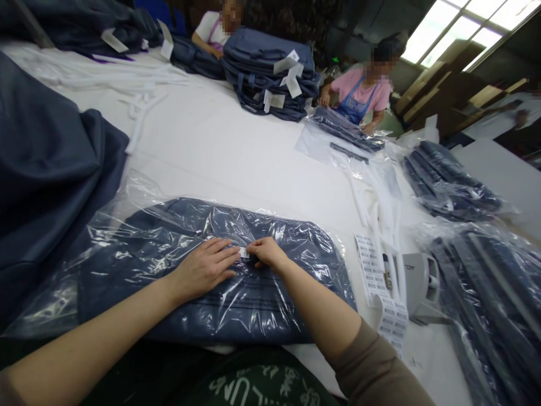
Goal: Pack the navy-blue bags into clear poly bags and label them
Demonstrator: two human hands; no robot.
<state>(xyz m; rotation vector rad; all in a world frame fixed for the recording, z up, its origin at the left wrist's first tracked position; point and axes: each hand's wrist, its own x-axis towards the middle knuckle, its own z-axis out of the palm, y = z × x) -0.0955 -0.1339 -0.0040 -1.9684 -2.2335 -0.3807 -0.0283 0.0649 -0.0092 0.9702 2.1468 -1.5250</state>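
Observation:
A dark blue bag in a clear plastic sleeve (270, 304) lies flat on the table in front of me. My left hand (207, 265) rests on the plastic with its fingers stretched out and a little spread. Close beside it, my right hand (265, 254) pinches the edge of a small white label (244, 253) on the plastic. The label sits between the two hands, its right end hidden by my right fingertips. Loose clear plastic spreads past the bag on the left.
A strip of barcode labels (372, 265) and a grey dispenser (418, 285) stand at the right. Beyond them lie wrapped bags (490, 299). Unwrapped dark blue fabric (46, 169) fills the left. Across the table, a person in pink (367, 90) works near stacked bags (270, 67).

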